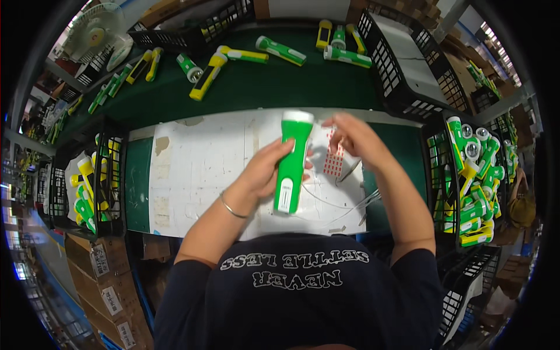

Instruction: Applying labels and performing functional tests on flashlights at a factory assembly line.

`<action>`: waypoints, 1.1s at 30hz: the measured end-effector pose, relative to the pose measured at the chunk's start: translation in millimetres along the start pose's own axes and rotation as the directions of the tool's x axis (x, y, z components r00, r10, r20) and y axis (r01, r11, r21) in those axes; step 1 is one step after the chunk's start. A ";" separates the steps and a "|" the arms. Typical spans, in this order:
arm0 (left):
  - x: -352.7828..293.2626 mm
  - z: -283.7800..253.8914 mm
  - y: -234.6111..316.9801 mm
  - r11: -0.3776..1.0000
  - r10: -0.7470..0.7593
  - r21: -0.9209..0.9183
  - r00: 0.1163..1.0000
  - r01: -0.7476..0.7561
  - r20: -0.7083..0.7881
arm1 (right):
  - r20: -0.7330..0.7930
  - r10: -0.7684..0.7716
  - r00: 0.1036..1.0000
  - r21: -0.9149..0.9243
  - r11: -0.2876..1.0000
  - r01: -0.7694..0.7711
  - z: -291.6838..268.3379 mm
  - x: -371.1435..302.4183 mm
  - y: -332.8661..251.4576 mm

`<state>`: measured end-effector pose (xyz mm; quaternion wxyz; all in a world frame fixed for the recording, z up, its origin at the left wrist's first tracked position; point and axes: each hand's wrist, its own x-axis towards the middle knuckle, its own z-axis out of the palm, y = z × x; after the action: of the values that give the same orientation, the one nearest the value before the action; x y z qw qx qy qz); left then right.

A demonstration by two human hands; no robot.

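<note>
My left hand (265, 172) is wrapped round a green flashlight (291, 166) with a white head, held upright in the picture over the white work board (198, 175). A white label with dark print shows on the flashlight's lower end. To its right, my right hand (354, 140) has its fingers curled together, thumb and forefinger near each other; anything pinched there is too small to make out. Just below those fingers is a sheet of small red-and-white stickers (333, 163), its upper part partly covered by the hand.
Green and yellow flashlights (281, 50) lie along the dark green belt (280, 84) beyond the board. Black crates of flashlights stand left (119, 181) and right (434, 175). An upturned-looking black crate (402, 76) sits back right. Thin clear strips (350, 207) lie on the board.
</note>
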<state>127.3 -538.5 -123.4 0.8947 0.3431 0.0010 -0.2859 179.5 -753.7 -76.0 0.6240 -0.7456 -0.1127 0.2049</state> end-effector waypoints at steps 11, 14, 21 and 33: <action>-13.5 -7.5 -35.6 0.999 -0.042 0.002 0.979 0.043 -0.197 | 0.143 0.151 0.978 0.102 0.981 -0.166 30.1 -63.0 46.9; -12.3 -5.3 -33.5 1.000 -0.024 0.013 0.980 0.027 -0.199 | 0.102 0.008 0.995 -0.014 1.000 -0.006 34.7 -69.3 46.8; -15.9 2.7 -23.7 0.991 0.071 0.128 0.975 -0.044 -0.210 | 0.107 -0.468 0.877 -0.781 0.506 0.365 66.4 -75.8 19.9; -22.4 1.1 -25.4 0.886 0.383 0.395 0.864 -0.244 -0.325 | 0.493 -0.569 0.658 -0.626 0.293 0.722 84.3 -82.4 18.3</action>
<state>95.4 -543.1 -133.7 0.8375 0.5384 0.0749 -0.0550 66.9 -717.6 -91.9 0.2464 -0.8046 -0.5355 -0.0719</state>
